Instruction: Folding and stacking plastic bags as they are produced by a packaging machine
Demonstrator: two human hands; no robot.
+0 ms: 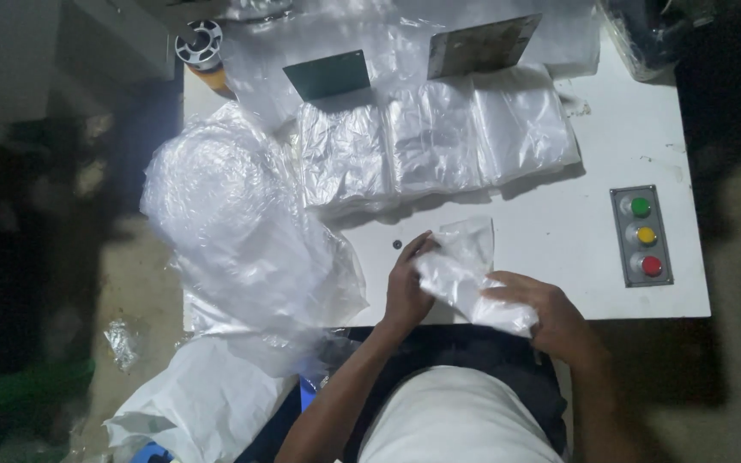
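Note:
Both my hands hold one small clear plastic bag (465, 270) over the near edge of the white table (559, 231). My left hand (406, 287) pinches the bag's left side, fingers curled on it. Gripping the bag's lower right end is my right hand (551, 317). The bag looks crumpled and whitish. Just behind it lie three stacks of flat clear bags (435, 141) side by side.
A large heap of loose plastic film (242, 231) covers the table's left part and spills off the edge. A grey panel with green, yellow and red buttons (641, 234) sits at right. Two upright metal plates (405, 60) stand behind the stacks. A tape roll (199, 43) is far left.

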